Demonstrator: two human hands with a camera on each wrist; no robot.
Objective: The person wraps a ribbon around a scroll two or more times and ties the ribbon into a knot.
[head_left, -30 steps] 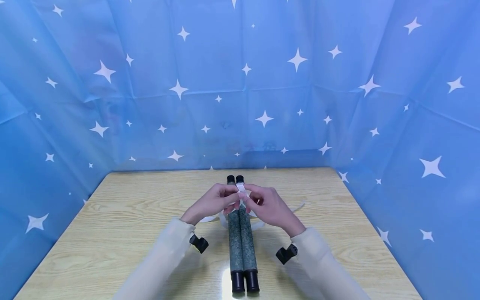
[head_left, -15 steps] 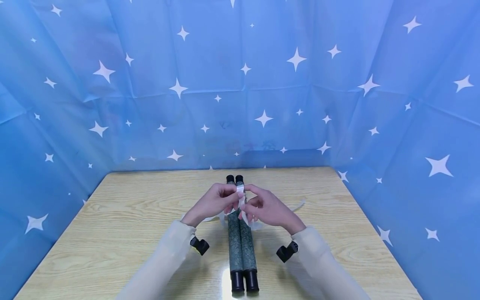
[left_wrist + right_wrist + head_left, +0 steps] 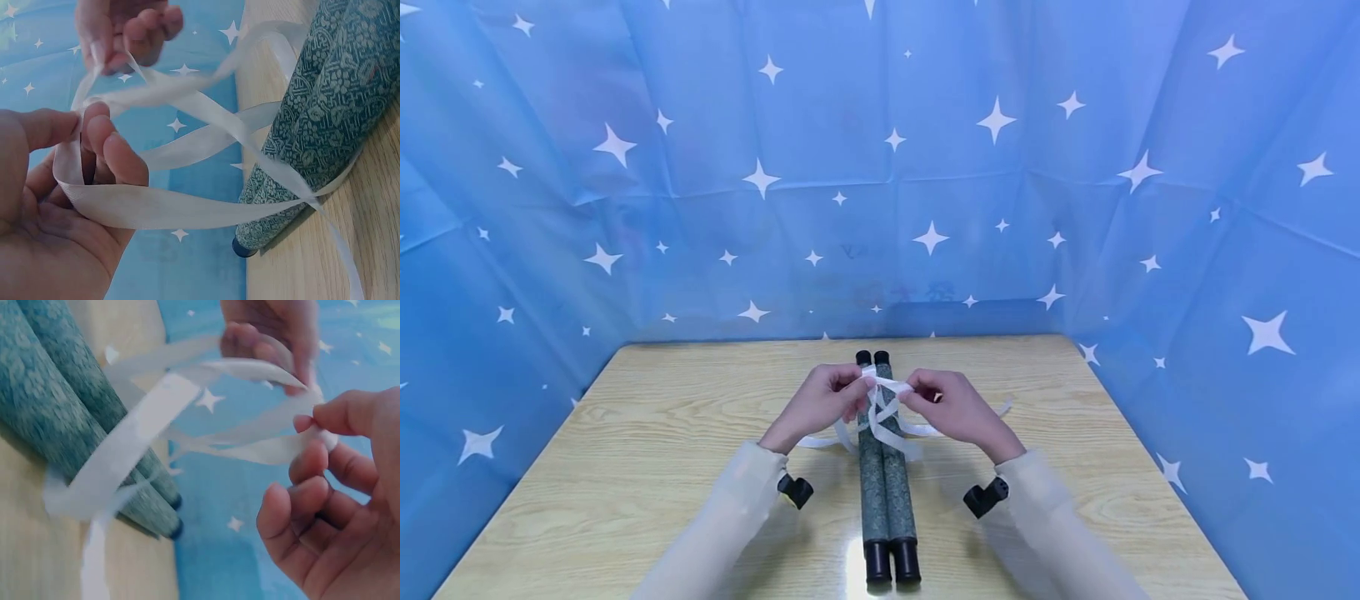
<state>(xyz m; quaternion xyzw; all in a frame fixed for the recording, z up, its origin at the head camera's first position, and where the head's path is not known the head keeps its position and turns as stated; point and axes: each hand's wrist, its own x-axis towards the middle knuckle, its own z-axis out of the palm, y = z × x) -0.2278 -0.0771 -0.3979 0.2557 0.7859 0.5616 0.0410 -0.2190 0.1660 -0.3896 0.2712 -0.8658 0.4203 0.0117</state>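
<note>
A green patterned scroll (image 3: 872,487), wound into two side-by-side rolls with black end caps (image 3: 877,562), lies lengthwise on the table. Over its far half, my left hand (image 3: 822,402) pinches a white ribbon (image 3: 891,385) between thumb and forefinger. A loop of the ribbon (image 3: 162,206) runs round those fingers in the left wrist view. Opposite, my right hand (image 3: 952,406) pinches another stretch of ribbon with thumb and forefinger, its other fingers loosely curled in the right wrist view. Ribbon strands cross above the rolls; how they are knotted or looped I cannot tell.
Loose ribbon ends (image 3: 820,440) trail on the wood-grain table (image 3: 662,467) to both sides of the scroll. A blue curtain with white stars (image 3: 880,208) encloses the table at the back and sides.
My right hand has drawn away to the right, stretching a ribbon strand between both hands. Beforehand the hands were close together over the scroll. My left hand has barely moved.
</note>
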